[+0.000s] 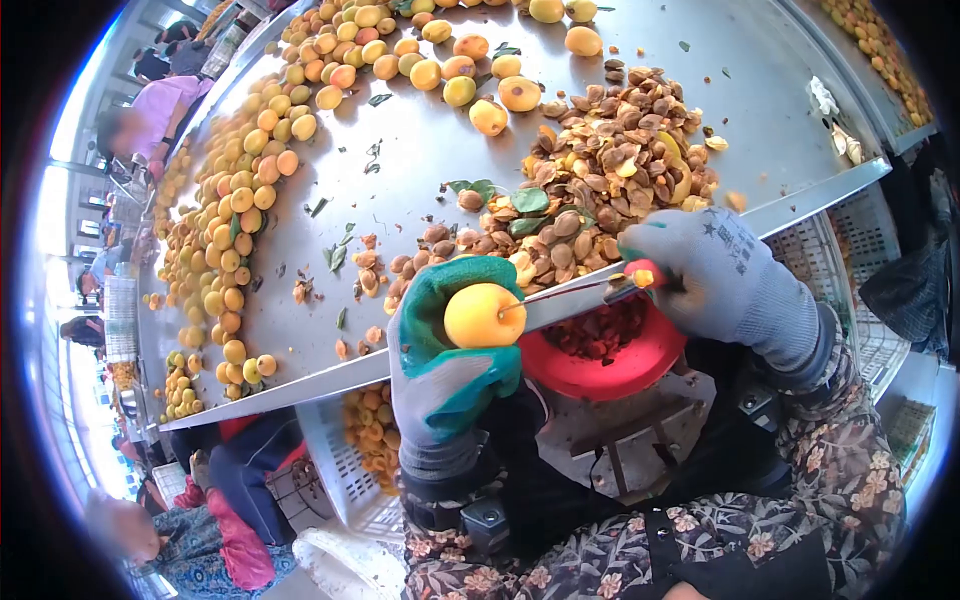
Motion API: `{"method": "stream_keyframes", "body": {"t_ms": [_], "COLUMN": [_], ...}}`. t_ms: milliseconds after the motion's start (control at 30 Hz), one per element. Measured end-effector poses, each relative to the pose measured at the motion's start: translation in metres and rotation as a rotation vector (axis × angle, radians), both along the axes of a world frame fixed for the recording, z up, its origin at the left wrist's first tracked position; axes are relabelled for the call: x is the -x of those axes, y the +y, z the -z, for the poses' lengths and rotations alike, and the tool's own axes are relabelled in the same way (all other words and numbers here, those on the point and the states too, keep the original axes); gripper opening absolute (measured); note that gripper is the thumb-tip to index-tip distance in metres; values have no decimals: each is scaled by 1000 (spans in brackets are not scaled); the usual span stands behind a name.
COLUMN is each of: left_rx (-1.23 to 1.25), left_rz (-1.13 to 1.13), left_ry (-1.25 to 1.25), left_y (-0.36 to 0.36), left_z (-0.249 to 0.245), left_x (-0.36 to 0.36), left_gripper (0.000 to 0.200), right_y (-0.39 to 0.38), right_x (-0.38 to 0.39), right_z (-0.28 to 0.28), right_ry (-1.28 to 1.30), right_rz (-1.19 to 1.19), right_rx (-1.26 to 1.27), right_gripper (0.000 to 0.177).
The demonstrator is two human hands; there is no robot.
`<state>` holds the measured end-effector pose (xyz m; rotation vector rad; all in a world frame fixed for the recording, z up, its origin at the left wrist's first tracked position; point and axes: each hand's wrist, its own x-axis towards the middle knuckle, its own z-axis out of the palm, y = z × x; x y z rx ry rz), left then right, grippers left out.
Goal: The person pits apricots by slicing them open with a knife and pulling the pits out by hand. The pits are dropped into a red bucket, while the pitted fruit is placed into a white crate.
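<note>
My left hand (450, 365), in a grey glove with green coating, is closed around a yellow apricot (484, 316) in front of the table edge. In my right hand (715, 275), gloved in grey, is a thin metal pick (565, 291) with a red and yellow handle. Its shaft points left, and the tip is at the apricot's right side. Under the shaft, a red bowl (600, 378) holds dark reddish scraps. A heap of brown apricot pits (610, 160) lies on the table just beyond both hands.
The metal table (400, 170) carries many whole apricots (240, 190) along its left and far side, with scattered leaves. A white crate of apricots (370, 440) stands below the edge at left. Other people sit along the left side, one person in a patterned top (200, 550).
</note>
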<state>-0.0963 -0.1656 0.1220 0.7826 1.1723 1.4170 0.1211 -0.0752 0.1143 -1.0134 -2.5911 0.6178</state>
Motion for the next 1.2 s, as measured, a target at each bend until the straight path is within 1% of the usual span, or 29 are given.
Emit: {"method": "stream_keyframes", "body": {"t_ms": [67,133,167,233,300,333,367,467,500,533,567,600,633,667,700,733,767,800,833,867,933,1000,1067,1100,1200], "left_rx": [-27,-140,-137,-135,-140,-144,-78,-55,-105,-106,-172,-206,-239,-239,-239,-237,-228,-224,-220,-208,-200,-250,-247,-241,-241], "left_rz": [-17,-52,-50,-54,-27,4,-1,-2,-43,-43,-20,-12,-4,-65,-96,-128,-88,-68,-48,-19,9,113,119,124,141], "left_ry": [16,309,313,200,201,194,90,45,218,217,71,-2,-77,4,44,84,43,23,2,-117,-235,-501,-545,-590,-612], "left_y": [0,-1,-1,-1,0,1,0,3,3,3,4,4,4,4,3,2,1,1,1,1,3,4,4,4,3], "left_z": [4,12,12,12,13,13,13,11,18,20,20,20,19,19,18,18,17,16,15,15,15,18,19,19,20], "left_x": [0,1,0,-1,-1,-1,-3,-6,-5,-4,-4,-4,-4,-6,-6,-6,-4,-4,-4,-4,-2,-1,-3,-4,-4], "left_gripper": [54,52,52,51,51,51,52,53,56,56,57,57,58,58,58,58,57,56,55,56,57,58,59,59,57], "right_y": [-1,0,1,4,7,5,5,8,9,9,9,9,8,8,6,4,3,3,2,2,1,-2,-6,-7,-10], "right_x": [-3,-3,-3,-5,-5,-4,-4,-6,-7,-8,-8,-10,-12,-12,-10,-7,-5,-5,-4,-4,1,5,11,12,18], "right_z": [-5,-12,-14,-15,-17,-17,-18,-22,-23,-25,-25,-25,-24,-24,-23,-21,-20,-19,-18,-17,-12,-12,-13,-11,-7], "right_ry": [69,59,46,30,18,31,43,11,11,30,48,46,102,157,154,186,217,216,181,146,157,168,151,126,136], "right_rz": [-46,-51,-54,-69,-91,-69,-46,-81,-80,-95,-109,-111,-127,-143,-149,-128,-106,-107,-64,-23,-1,22,22,24,-7], "right_rx": [136,180,219,252,279,272,266,301,300,346,393,391,464,539,540,440,339,338,302,266,238,210,175,215,175], "right_gripper": [17,17,16,17,18,15,13,10,10,9,9,9,15,24,24,13,5,5,13,23,24,25,28,31,33]}}
